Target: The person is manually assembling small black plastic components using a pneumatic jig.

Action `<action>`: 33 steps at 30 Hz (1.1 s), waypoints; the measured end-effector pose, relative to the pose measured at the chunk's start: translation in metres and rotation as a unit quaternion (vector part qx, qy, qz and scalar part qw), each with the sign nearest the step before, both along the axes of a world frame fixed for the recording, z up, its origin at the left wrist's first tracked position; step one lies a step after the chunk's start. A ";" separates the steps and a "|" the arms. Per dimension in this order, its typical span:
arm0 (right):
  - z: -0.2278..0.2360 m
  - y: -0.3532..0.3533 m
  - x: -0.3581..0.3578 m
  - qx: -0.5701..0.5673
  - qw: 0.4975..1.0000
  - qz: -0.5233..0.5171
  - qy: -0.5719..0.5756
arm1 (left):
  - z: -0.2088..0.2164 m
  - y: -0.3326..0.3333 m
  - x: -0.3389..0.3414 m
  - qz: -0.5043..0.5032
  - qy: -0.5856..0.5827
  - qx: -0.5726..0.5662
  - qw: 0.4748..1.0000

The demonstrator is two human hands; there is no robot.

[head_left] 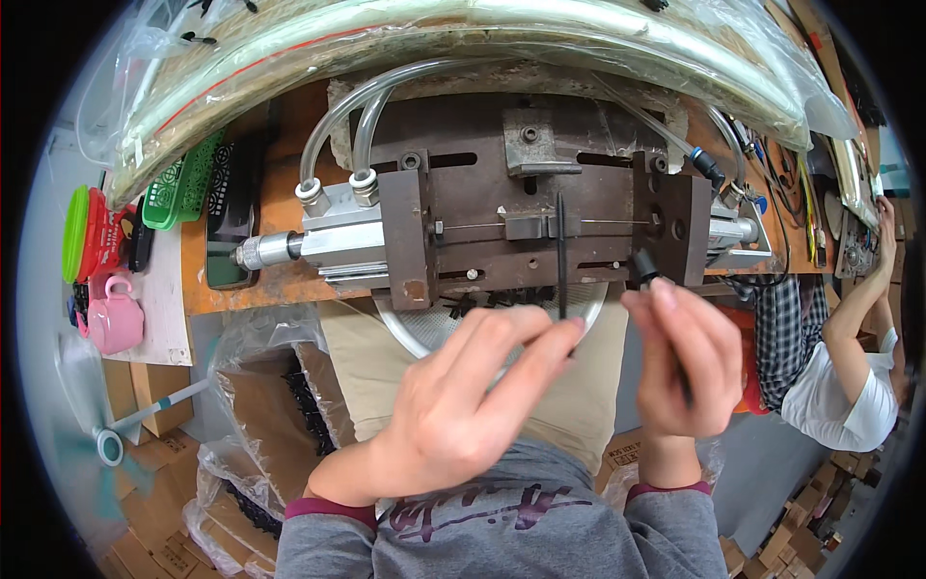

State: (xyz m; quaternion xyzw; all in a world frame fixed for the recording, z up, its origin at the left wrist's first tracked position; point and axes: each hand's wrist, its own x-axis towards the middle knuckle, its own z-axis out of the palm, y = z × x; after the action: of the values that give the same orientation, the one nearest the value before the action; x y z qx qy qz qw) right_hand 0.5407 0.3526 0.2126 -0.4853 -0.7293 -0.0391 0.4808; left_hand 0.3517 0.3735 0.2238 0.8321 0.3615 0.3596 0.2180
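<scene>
Your left hand [458, 405] pinches a thin black rod [561, 256] over the near edge of the table [241, 301]; it looks light and stiff, best gripped low. Your right hand [693, 365] pinches a short black piece [644, 266].

We count two hands, one left hand [463, 405] and one right hand [690, 372], and they hold one thin black stick [562, 256] and one short black piece [644, 267]. Past them, we see two big dark end blocks, one on the left [405, 232] and one on the right [687, 227], and two fat clear tubes [328, 125] at the far left. We also find one pink cup [115, 320], one green basket [183, 183] and one fan [109, 447] on the left, two boxes with plastic [246, 391] at the near left, one white bowl [391, 320] in the near middle, and one other person [839, 386] on the right.
</scene>
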 end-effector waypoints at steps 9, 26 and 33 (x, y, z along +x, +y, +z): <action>0.013 -0.008 -0.002 -0.183 0.897 0.055 0.399 | -0.013 0.017 0.011 0.027 0.137 0.103 0.985; 0.060 0.052 -0.014 -0.424 0.789 0.198 0.398 | 0.020 0.012 -0.011 -0.021 -0.094 0.042 0.994; 0.114 0.156 -0.033 -0.060 0.988 0.099 -0.104 | 0.002 0.010 -0.010 0.027 -0.015 0.031 0.999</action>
State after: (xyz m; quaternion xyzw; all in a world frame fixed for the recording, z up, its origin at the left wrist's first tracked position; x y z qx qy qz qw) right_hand 0.5078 0.5091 0.3262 -0.4320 -0.8207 0.0026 0.3738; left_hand 0.3415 0.3838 0.2261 0.8227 0.3693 0.3894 0.1874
